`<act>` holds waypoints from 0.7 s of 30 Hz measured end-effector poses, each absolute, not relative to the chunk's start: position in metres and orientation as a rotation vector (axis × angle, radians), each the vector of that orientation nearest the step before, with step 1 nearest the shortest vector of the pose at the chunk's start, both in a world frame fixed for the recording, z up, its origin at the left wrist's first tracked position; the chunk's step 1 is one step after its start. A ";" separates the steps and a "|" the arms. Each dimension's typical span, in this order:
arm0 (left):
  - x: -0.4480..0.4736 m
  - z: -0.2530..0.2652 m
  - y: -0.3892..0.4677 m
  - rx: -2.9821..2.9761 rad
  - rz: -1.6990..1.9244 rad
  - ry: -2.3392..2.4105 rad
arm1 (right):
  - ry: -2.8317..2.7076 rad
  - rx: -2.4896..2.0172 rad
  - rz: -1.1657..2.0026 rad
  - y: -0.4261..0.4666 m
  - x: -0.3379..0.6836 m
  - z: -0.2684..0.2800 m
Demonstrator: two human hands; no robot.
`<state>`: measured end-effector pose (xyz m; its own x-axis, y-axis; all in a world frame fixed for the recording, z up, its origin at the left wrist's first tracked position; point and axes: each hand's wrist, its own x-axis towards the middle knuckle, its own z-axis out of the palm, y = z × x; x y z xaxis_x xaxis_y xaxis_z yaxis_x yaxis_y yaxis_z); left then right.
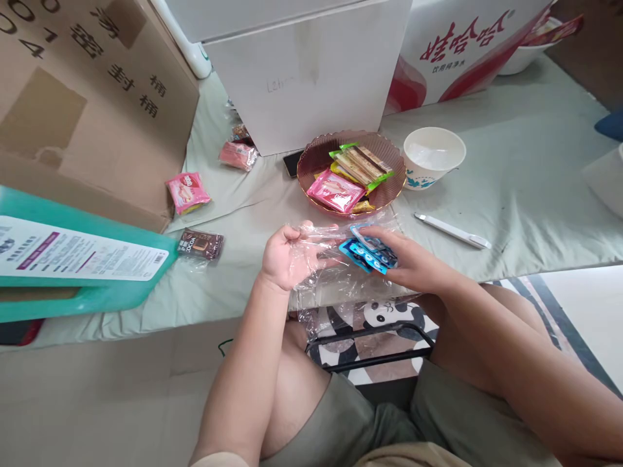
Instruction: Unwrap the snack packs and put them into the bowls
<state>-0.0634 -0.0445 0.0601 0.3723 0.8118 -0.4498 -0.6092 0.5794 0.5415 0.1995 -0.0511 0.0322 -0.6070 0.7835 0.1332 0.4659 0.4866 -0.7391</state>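
My left hand (287,256) holds the edge of a clear plastic bag (324,285) between thumb and fingers; its other fingers are partly spread behind the film. The bag hangs down past the table edge. My right hand (413,256) grips several small blue packets (367,250) at the bag's right side. Whether the packets are inside the film or in front of it, I cannot tell. Just behind my hands stands a pinkish scalloped bowl (311,198) with a pink wrapped snack (335,190) and several stick snacks (365,162) in green-edged wrappers.
A paper bowl (433,178) and a white utility knife (452,230) lie right. Left are a pink snack packet (189,192), a brown cocoa packet (200,245), a green jug (146,282) and a cardboard box (92,110). A white box (316,84) stands behind.
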 end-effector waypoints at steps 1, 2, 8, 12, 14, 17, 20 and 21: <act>-0.062 0.060 -0.045 0.303 0.928 0.743 | -2.246 -1.019 0.955 -0.051 0.201 0.031; -0.061 0.060 -0.045 0.299 0.926 0.736 | -2.206 -1.011 0.974 -0.052 0.202 0.030; -0.055 0.060 -0.039 0.261 0.952 0.727 | -1.882 -1.116 0.968 -0.052 0.201 0.021; -0.055 0.060 -0.035 0.241 0.959 0.743 | -1.788 -1.231 0.881 -0.048 0.201 0.017; -0.055 0.060 -0.034 0.241 0.950 0.739 | -1.778 -1.223 0.882 -0.045 0.202 0.017; -0.051 0.059 -0.034 0.248 0.925 0.716 | -1.779 -1.210 0.885 -0.044 0.202 0.015; -0.045 0.057 -0.034 0.235 0.920 0.717 | -1.798 -1.205 0.874 -0.045 0.202 0.013; -0.043 0.056 -0.034 0.227 0.923 0.721 | -1.811 -1.198 0.868 -0.046 0.201 0.012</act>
<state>-0.0425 -0.0342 0.0564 0.3917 0.7919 -0.4685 -0.6468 0.5992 0.4718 0.2011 -0.0461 0.0116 -0.2496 0.9394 0.2349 0.4051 0.3216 -0.8558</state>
